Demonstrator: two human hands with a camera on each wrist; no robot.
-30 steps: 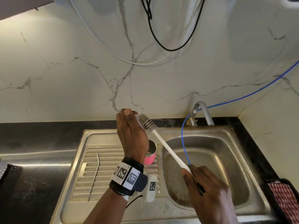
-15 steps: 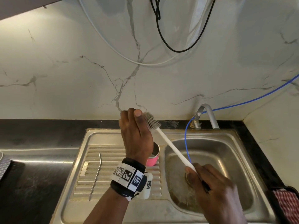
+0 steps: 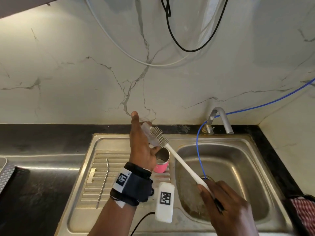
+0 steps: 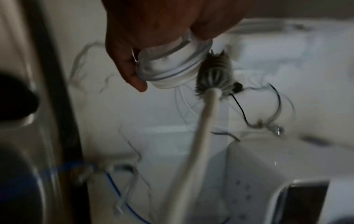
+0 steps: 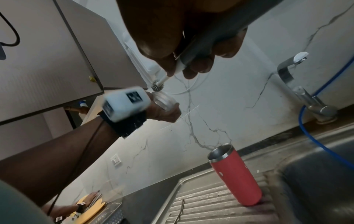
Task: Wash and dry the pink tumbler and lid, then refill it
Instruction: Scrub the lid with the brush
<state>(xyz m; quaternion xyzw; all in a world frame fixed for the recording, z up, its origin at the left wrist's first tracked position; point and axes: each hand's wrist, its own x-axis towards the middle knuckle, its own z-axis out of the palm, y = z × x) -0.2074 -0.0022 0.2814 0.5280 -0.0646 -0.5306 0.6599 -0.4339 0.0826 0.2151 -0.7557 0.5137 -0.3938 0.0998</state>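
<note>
The pink tumbler (image 3: 161, 162) (image 5: 236, 174) stands upright and open on the drainboard beside the basin, with no hand on it. Above it my left hand (image 3: 141, 142) (image 4: 153, 34) holds the clear lid (image 3: 149, 135) (image 4: 172, 66) (image 5: 163, 100), its fingers curled round the rim. My right hand (image 3: 226, 206) (image 5: 191, 37) grips the dark end of a long white bottle brush (image 3: 180, 163) (image 4: 206, 109). The grey bristle head (image 3: 159, 137) (image 4: 214, 74) (image 5: 157, 86) lies against the lid.
A bent metal straw (image 3: 103, 182) (image 5: 181, 212) lies on the ribbed drainboard (image 3: 105, 167). The steel basin (image 3: 238, 167) sits to the right with a tap (image 3: 221, 120) (image 5: 291, 69) and a blue hose (image 3: 198, 150) running into it. A red checked cloth (image 3: 305, 212) lies at the far right.
My left hand has turned, so the lid now shows beside the palm. The brush head still rubs against it, and the right hand has shifted slightly on the handle.
</note>
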